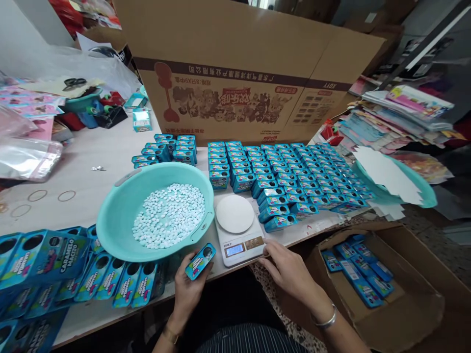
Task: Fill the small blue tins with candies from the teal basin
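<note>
My left hand [189, 284] is closed around a small blue candy box [200, 261] with a dark round window at one end. It holds the box over the table's front edge, left of the white digital scale [241, 250]. The scale has a lit display and a round white plate [234, 214] with nothing on it. At the scale's right front corner is my right hand [283, 264]; its thumb and fingers are apart, and the fingertips seem to touch the scale's edge. A turquoise basin [114, 215] of small white round candies [171, 215] stands left of the scale.
Rows of blue boxes [283, 181] stand behind and right of the scale; more boxes [125, 284] fill the table's front left. A large cardboard carton [235, 49] rises behind. An open carton [405, 314] below right holds several boxes. Plastic bags [29, 157] lie left.
</note>
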The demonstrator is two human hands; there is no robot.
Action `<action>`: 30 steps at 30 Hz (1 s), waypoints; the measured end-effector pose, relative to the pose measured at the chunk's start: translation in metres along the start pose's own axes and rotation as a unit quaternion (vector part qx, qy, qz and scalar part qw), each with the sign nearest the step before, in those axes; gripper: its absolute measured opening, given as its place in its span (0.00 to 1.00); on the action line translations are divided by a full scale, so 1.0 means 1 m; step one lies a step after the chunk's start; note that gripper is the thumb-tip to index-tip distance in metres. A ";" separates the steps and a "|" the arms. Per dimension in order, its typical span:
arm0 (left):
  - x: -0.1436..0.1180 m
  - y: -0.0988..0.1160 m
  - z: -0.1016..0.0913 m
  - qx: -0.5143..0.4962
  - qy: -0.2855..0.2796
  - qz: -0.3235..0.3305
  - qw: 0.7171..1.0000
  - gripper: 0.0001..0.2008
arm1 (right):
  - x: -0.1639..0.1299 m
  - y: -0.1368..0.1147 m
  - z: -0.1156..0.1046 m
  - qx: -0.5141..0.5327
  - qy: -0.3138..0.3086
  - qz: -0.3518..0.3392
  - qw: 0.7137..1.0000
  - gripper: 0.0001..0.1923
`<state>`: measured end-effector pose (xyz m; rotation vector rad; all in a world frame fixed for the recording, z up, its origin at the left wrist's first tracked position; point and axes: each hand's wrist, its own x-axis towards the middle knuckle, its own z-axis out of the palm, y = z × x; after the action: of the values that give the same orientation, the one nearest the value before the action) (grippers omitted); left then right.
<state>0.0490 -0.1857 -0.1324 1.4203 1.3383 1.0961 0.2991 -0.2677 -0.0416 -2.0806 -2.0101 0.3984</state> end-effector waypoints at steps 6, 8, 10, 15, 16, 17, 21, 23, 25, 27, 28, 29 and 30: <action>0.003 0.000 0.001 -0.005 0.028 -0.031 0.999 0.25 | 0.001 -0.001 0.004 0.029 -0.009 0.003 1.000 0.03; 0.002 0.002 0.000 -0.003 0.019 -0.029 0.999 0.26 | 0.003 -0.002 0.005 0.026 -0.014 0.000 1.000 0.04; 0.002 0.004 0.000 -0.005 0.011 -0.029 1.000 0.26 | 0.004 -0.002 0.006 0.022 -0.012 -0.005 1.000 0.04; -0.001 0.004 -0.001 -0.009 0.015 -0.046 0.999 0.28 | 0.009 -0.003 0.004 0.021 -0.007 -0.008 1.000 0.04; -0.002 0.003 -0.001 -0.010 0.015 -0.049 0.999 0.28 | 0.010 -0.003 0.002 0.025 -0.007 -0.007 1.000 0.04; -0.003 0.002 -0.001 -0.009 0.015 -0.053 0.998 0.28 | 0.010 -0.003 0.002 0.030 -0.005 -0.005 1.000 0.04; -0.007 -0.001 -0.001 -0.010 0.026 -0.063 0.998 0.27 | 0.010 -0.001 0.000 0.046 0.012 -0.002 0.999 0.05; -0.007 0.000 -0.002 -0.020 0.021 -0.062 0.998 0.25 | 0.010 -0.001 0.001 0.049 0.021 -0.001 0.999 0.05; -0.008 0.003 -0.003 -0.028 0.011 -0.051 0.998 0.24 | 0.009 -0.003 0.001 0.060 0.023 -0.002 0.998 0.05; -0.009 0.009 -0.006 -0.030 0.007 -0.032 0.999 0.22 | 0.010 -0.007 0.000 0.087 0.015 -0.009 0.996 0.05; -0.010 0.013 -0.007 -0.030 0.003 -0.022 0.999 0.21 | 0.010 -0.011 -0.001 0.107 0.009 -0.014 0.994 0.05; -0.011 0.017 -0.009 -0.032 -0.003 -0.013 0.999 0.20 | 0.010 -0.015 -0.002 0.127 0.005 -0.022 0.992 0.07; -0.011 0.022 -0.009 -0.034 -0.015 -0.006 0.999 0.19 | 0.011 -0.019 -0.003 0.147 0.003 -0.030 0.989 0.11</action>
<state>0.0445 -0.1974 -0.1095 1.3715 1.2750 1.0987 0.2823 -0.2562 -0.0328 -1.8361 -1.8752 0.6346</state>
